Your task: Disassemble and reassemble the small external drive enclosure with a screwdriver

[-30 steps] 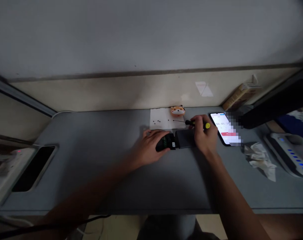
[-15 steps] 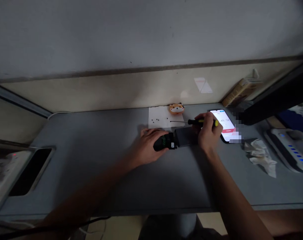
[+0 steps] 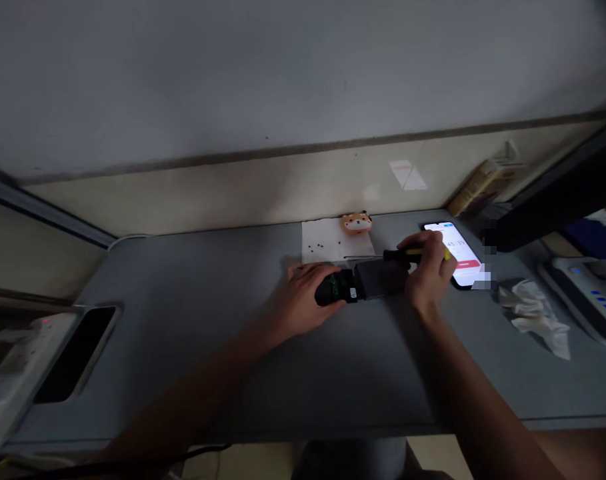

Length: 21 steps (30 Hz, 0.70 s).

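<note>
My left hand (image 3: pixel 307 298) grips the black end (image 3: pixel 335 290) of a flat dark grey electronic device (image 3: pixel 380 279), and a small green circuit board shows at that end. My right hand (image 3: pixel 429 268) holds a yellow-and-black screwdriver (image 3: pixel 407 254) level just behind the device. Its thin metal shaft (image 3: pixel 363 257) points left towards a white paper napkin (image 3: pixel 335 240), on which several tiny black screws (image 3: pixel 316 249) lie. The shaft's tip is close to the napkin's front edge. My right fingers hide part of the handle.
A small orange-and-white dog figurine (image 3: pixel 357 223) stands behind the napkin. A lit smartphone (image 3: pixel 455 248) showing a timer lies right of my right hand. Further right are crumpled tissue (image 3: pixel 535 321) and a power strip with blue lights (image 3: pixel 590 300).
My right hand has moved right with the screwdriver, and the screwdriver now lies more level. My left hand stays on the device. The whole view has shifted slightly.
</note>
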Tool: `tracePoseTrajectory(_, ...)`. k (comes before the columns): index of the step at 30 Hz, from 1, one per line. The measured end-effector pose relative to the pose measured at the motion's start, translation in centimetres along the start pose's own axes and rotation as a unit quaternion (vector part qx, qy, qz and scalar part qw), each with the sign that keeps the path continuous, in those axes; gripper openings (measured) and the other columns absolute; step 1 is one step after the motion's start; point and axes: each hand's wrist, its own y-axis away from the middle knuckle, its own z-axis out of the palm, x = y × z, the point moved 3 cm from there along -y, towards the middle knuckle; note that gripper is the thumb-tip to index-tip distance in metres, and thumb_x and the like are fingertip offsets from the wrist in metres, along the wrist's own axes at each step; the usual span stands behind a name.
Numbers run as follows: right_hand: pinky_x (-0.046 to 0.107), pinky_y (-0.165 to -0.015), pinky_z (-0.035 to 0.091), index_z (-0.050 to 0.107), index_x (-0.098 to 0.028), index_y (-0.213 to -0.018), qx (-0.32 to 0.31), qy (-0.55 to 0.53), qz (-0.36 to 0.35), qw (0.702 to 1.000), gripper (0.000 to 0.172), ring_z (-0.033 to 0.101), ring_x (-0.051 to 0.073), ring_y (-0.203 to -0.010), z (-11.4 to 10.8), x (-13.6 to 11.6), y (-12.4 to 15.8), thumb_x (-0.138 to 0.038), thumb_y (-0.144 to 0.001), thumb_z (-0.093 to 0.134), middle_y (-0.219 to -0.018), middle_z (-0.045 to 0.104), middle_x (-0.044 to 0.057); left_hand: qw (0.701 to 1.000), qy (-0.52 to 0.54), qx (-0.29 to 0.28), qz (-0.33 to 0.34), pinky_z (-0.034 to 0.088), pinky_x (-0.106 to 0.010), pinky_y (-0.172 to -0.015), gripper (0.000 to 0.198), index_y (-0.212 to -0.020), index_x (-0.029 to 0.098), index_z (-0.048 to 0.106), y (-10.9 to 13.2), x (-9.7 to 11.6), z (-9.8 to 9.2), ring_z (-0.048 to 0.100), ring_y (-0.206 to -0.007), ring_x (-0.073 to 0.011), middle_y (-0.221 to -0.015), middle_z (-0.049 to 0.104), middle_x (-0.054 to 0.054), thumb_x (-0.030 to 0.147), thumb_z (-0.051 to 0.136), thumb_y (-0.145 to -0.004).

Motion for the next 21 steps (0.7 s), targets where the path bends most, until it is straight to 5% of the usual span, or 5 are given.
tracePoseTrajectory(5, 0.025, -0.039, 0.037, 0.055, -0.022, -0.061, -0.030, 0.007, 0.009, 0.999, 0.060, 0.048, 0.012, -0.043, 0.3, -0.5, 0.3, -0.074, -0.089, 0.040, -0.051, 0.048, -0.002, 0.998, 0.018, 0.065, 0.005, 0.039, -0.044, -0.106, 0.036, -0.126, 0.024, 0.060, 0.2, 0.0, -0.6, 0.062, -0.122, -0.0261, -0.125, 0.070, -0.007, 0.032, 0.070, -0.092)
tracePoseTrajectory(11, 0.026, -0.038, 0.035, 0.055, -0.023, -0.059, -0.077, -0.001, 0.026, 0.997, 0.058, 0.046, 0.012, -0.040, 0.9, -0.9, 1.0, -0.072, -0.087, 0.042, -0.050, 0.047, -0.002, 0.996, 0.011, 0.090, -0.004, 0.041, -0.039, -0.098, 0.008, -0.101, 0.025, 0.072, 0.1, -0.3, -0.5, 0.064, -0.108, -0.0214, -0.109, 0.074, -0.003, 0.028, 0.066, -0.097)
tracePoseTrajectory(21, 0.024, -0.035, 0.030, 0.055, -0.022, -0.057, -0.083, -0.042, 0.032, 0.995, 0.057, 0.042, 0.011, -0.038, 0.9, -0.9, 1.0, -0.072, -0.085, 0.046, -0.047, 0.044, -0.003, 0.991, 0.019, 0.130, 0.033, 0.040, -0.038, -0.091, 0.009, -0.094, 0.025, 0.075, 0.1, -0.6, -0.4, 0.065, -0.099, -0.0193, -0.096, 0.075, 0.000, 0.024, 0.067, -0.097)
